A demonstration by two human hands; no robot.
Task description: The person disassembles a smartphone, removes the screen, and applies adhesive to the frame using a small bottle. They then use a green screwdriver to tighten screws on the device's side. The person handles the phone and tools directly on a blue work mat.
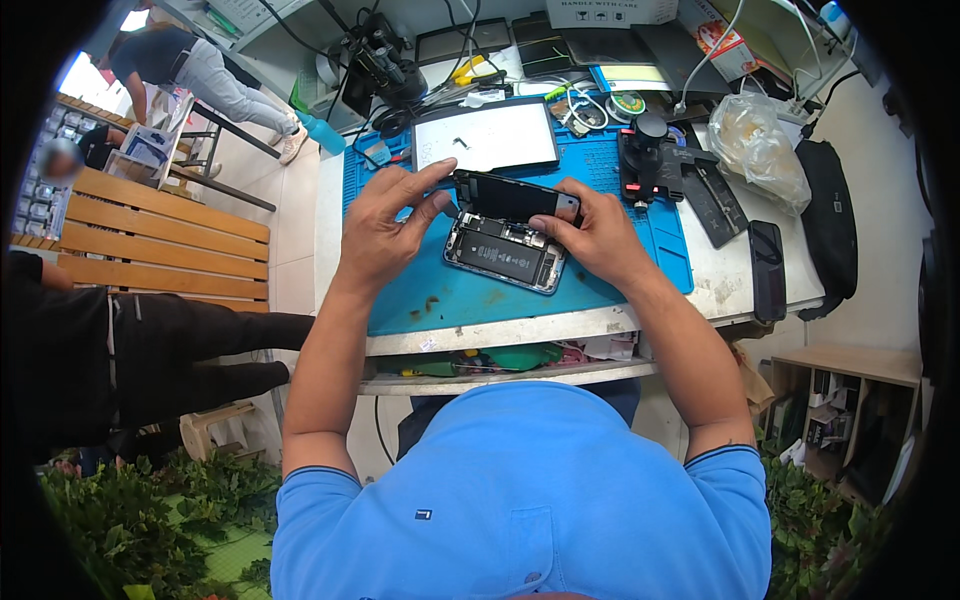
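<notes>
The right hand is pinching the screen by its right end; the left hand is curling at its left end, whether gripping I cannot tell. Just below, the phone is lying open on the mat, its battery showing. Opening is looking done; the 2 halves aren't yet sitting closed. Beyond, a white board is lying

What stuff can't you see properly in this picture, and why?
All in the head view:
Right hand: some fingers hidden behind the raised phone screen.
Left hand: anything pinched there is too small to tell.
Clear plastic bag: crumpled film hides what's inside.
Dark bits: too small to name.
Person in black: cut off by the dark left rim.
</notes>
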